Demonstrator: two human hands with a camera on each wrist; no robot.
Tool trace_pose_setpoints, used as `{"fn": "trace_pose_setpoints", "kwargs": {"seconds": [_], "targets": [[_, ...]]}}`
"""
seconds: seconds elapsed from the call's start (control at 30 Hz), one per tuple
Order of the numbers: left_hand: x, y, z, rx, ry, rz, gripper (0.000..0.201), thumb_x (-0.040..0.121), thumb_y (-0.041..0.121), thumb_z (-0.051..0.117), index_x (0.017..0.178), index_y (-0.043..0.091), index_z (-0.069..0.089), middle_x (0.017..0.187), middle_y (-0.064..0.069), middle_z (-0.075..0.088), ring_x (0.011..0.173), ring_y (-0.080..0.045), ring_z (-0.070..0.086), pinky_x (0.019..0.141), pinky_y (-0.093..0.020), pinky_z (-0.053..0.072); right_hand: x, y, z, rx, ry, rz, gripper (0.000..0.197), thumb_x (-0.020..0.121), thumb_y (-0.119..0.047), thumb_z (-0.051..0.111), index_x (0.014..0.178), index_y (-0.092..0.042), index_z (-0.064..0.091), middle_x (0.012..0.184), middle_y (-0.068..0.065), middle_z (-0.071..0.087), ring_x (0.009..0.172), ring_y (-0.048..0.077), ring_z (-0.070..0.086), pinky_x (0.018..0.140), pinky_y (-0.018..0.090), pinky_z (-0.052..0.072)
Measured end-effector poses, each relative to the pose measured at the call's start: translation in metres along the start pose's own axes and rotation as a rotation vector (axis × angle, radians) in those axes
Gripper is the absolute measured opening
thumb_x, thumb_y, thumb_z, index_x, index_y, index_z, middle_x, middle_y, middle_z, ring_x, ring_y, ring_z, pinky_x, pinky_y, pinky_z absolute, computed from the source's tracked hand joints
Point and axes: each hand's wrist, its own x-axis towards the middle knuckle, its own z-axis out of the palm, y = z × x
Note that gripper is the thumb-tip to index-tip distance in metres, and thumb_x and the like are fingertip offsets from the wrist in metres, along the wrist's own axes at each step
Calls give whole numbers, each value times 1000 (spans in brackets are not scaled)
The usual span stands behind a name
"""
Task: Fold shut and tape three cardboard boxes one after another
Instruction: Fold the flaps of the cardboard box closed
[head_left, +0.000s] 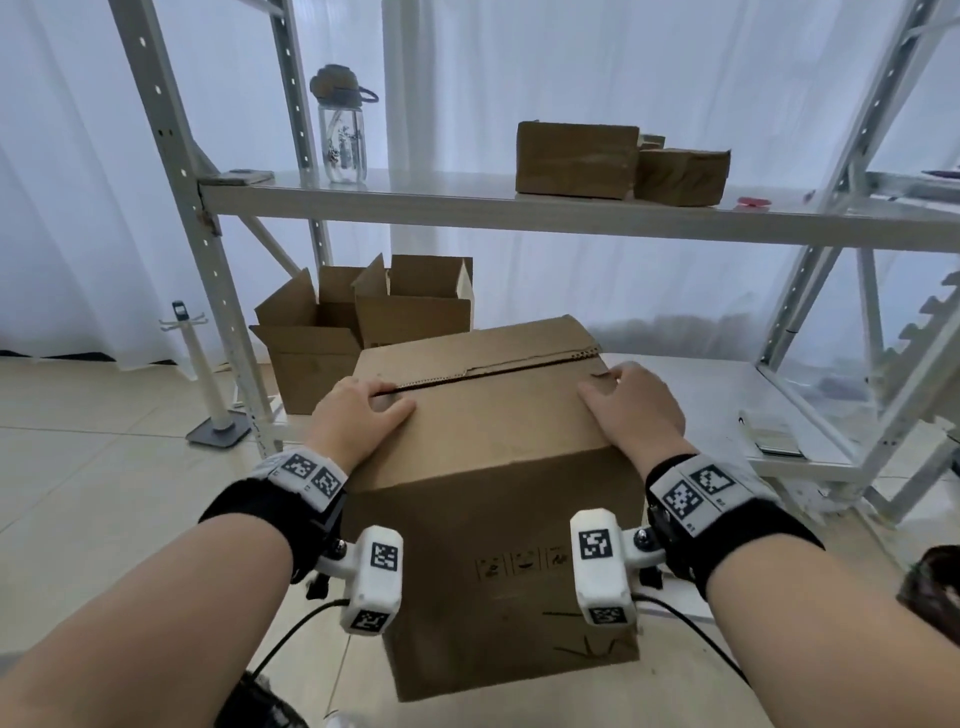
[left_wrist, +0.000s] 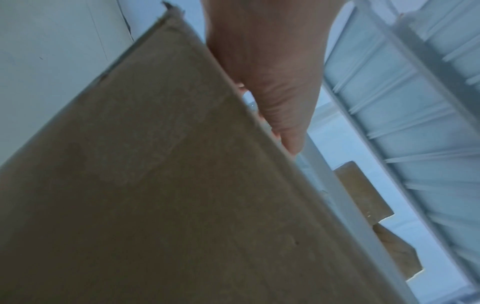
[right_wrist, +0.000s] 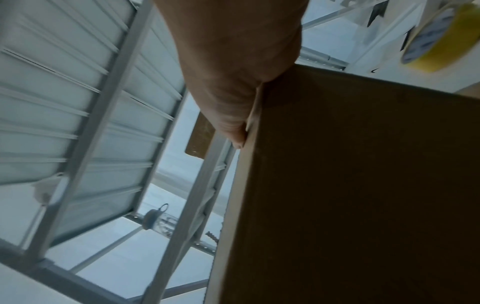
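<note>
A brown cardboard box (head_left: 493, 457) stands in front of me with its top flaps folded down; the seam (head_left: 519, 366) between them is bare, with no tape on it. My left hand (head_left: 382, 400) rests on the left end of the top, thumb flat on the near flap, fingers over the left edge. My right hand (head_left: 608, 384) lies on the right end in the same way. The left wrist view has the left hand (left_wrist: 272, 82) stretched along the box's edge. In the right wrist view the right hand (right_wrist: 233, 61) presses against the box, and a yellow tape roll (right_wrist: 439, 39) shows behind it.
Two open cardboard boxes (head_left: 311, 338) (head_left: 415, 306) sit on the floor behind, under a metal shelf (head_left: 467, 208). That shelf carries two closed boxes (head_left: 576, 158) (head_left: 680, 174) and a water bottle (head_left: 343, 135). A low white platform (head_left: 727, 395) lies to the right.
</note>
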Motion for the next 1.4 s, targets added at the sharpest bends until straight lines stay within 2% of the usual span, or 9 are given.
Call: {"fn": "trace_pose_setpoints", "kwargs": {"seconds": [0.17, 0.43, 0.53, 0.6, 0.67, 0.8, 1.0, 1.23, 1.4], "targets": [[36, 5, 22, 41, -32, 24, 46, 87, 51, 59, 124, 24, 61, 127, -5, 54, 117, -22, 52, 98, -34, 40, 22, 19, 20, 33, -3, 106, 55, 91, -47, 54, 134, -14, 46, 132, 10, 52, 117, 30, 53, 87, 36, 41], [87, 29, 37, 164, -132, 64, 52, 86, 54, 57, 127, 22, 53, 134, -10, 41, 126, -31, 39, 106, -39, 32, 68, 35, 16, -94, -271, 79, 96, 84, -66, 52, 152, -28, -2, 152, 17, 19, 133, 37, 38, 107, 48, 32], [88, 28, 38, 275, -180, 9, 47, 88, 60, 49, 122, 27, 54, 143, -10, 30, 133, -36, 24, 110, -43, 22, 75, 40, 19, 45, -334, 61, 99, 82, -62, 60, 154, -25, 3, 156, 12, 13, 139, 32, 30, 113, 47, 27], [88, 25, 40, 292, -235, -8, 49, 88, 63, 44, 122, 28, 50, 143, -11, 36, 131, -36, 32, 107, -45, 27, 74, 42, 21, 54, -362, -3, 91, 85, -57, 59, 154, -19, 13, 157, 12, 16, 142, 28, 25, 115, 41, 23], [85, 24, 42, 240, -272, -32, 57, 87, 66, 42, 130, 28, 43, 145, -9, 38, 128, -32, 42, 103, -43, 35, 72, 43, 22, 54, -357, -46, 85, 88, -53, 57, 153, -12, 20, 155, 11, 23, 142, 24, 25, 114, 35, 21], [79, 23, 42, 278, -299, -31, 76, 88, 70, 35, 150, 29, 21, 158, -5, 18, 143, -24, 24, 111, -41, 28, 71, 43, 19, 97, -325, -54, 84, 87, -51, 62, 149, -7, 28, 151, 10, 34, 136, 25, 36, 109, 32, 28], [103, 27, 33, 285, -224, 31, 74, 85, 71, 41, 143, 25, 41, 147, -10, 39, 134, -25, 38, 106, -39, 34, 92, 26, 15, 94, -271, -70, 78, 85, -48, 66, 143, -4, 39, 143, 12, 46, 129, 26, 45, 107, 33, 34], [107, 24, 55, 297, -208, 39, 70, 83, 72, 42, 136, 27, 50, 145, -3, 43, 129, -25, 45, 104, -40, 38, 95, 41, 39, -95, -416, -33, 83, 89, -68, 40, 154, -24, 12, 161, 1, -9, 146, 26, 18, 115, 38, 20], [106, 33, 58, 336, -267, -44, 69, 86, 71, 36, 137, 24, 42, 146, -5, 40, 131, -35, 37, 106, -49, 32, 101, 42, 42, -188, -397, -108, 82, 92, -65, 38, 154, -14, 17, 162, 4, 1, 147, 24, 14, 117, 37, 15]]}}
